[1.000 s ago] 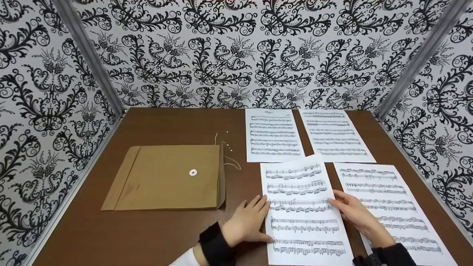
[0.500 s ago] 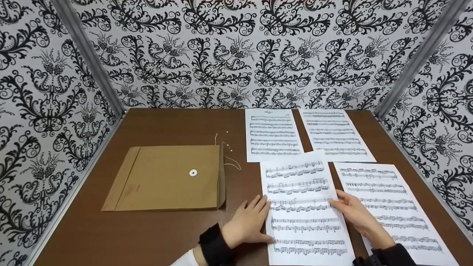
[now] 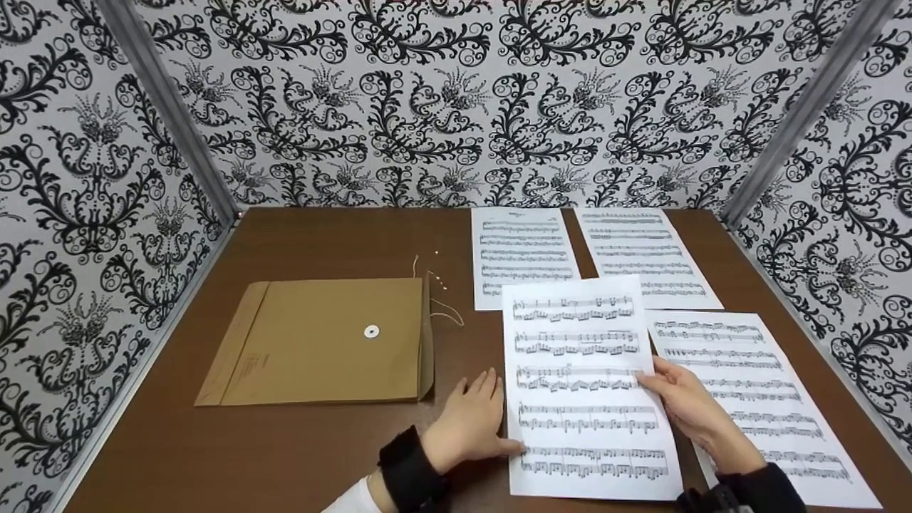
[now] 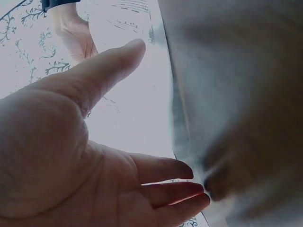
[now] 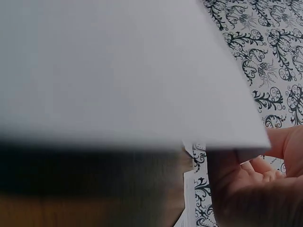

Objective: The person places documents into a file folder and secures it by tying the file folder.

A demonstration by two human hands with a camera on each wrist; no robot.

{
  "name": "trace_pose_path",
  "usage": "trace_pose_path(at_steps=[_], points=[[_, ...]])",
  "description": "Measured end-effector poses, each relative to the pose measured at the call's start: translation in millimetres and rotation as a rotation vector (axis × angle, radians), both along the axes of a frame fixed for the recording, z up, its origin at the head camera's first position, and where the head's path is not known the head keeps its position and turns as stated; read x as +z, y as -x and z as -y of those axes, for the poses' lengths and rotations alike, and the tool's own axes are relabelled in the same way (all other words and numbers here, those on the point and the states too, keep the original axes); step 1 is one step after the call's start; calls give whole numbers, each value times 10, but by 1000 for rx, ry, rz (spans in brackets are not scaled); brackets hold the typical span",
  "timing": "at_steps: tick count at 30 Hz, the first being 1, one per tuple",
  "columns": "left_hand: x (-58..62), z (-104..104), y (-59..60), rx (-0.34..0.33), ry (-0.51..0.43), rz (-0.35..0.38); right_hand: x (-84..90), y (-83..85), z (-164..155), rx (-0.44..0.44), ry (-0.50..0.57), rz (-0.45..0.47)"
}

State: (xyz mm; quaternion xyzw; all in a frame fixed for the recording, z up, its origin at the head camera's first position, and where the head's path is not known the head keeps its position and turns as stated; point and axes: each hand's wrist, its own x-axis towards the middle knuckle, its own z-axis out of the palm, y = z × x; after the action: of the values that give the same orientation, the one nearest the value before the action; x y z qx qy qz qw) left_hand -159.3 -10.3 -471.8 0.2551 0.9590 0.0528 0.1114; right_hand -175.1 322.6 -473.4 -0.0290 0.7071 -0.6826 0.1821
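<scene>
One music sheet (image 3: 581, 395) is at 3 o'clock from the envelope (image 3: 313, 356), pinched in your right hand (image 3: 695, 410), tbh higher than a second ago; your left hand (image 3: 467, 420) sits loose at its 9. Only right-wrist cam catches the blank underside (image 5: 128, 75).

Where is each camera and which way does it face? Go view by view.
Head: on the head, facing forward and down at table and envelope; left hand and right hand show.
Left wrist: on wrist, facing held sheet; both hands show.
Right wrist: on wrist, facing held sheet's blank side; right hand shows.
All share that sheet.
</scene>
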Motion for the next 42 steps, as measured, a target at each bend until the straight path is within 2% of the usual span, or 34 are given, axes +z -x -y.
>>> trace_pose_path(at_steps=[4,9,14,21,30,34,37,42], points=[[13,16,34,-13,-33,26,25,0,13,-15,25,9],[64,52,96,-37,-139,72,26,12,18,-31,49,9],[117,100,162,-43,-333,147,30,25,40,-43,92,5],[111,165,259,-108,-631,329,67,33,140,-93,85,-5],[62,191,319,-54,-827,445,151,45,215,-140,112,12],[77,211,324,-4,-907,481,171,44,232,-126,152,8],[93,239,329,25,-980,535,183,46,242,-97,189,0],[125,318,350,37,-1038,610,210,54,277,-90,198,3]])
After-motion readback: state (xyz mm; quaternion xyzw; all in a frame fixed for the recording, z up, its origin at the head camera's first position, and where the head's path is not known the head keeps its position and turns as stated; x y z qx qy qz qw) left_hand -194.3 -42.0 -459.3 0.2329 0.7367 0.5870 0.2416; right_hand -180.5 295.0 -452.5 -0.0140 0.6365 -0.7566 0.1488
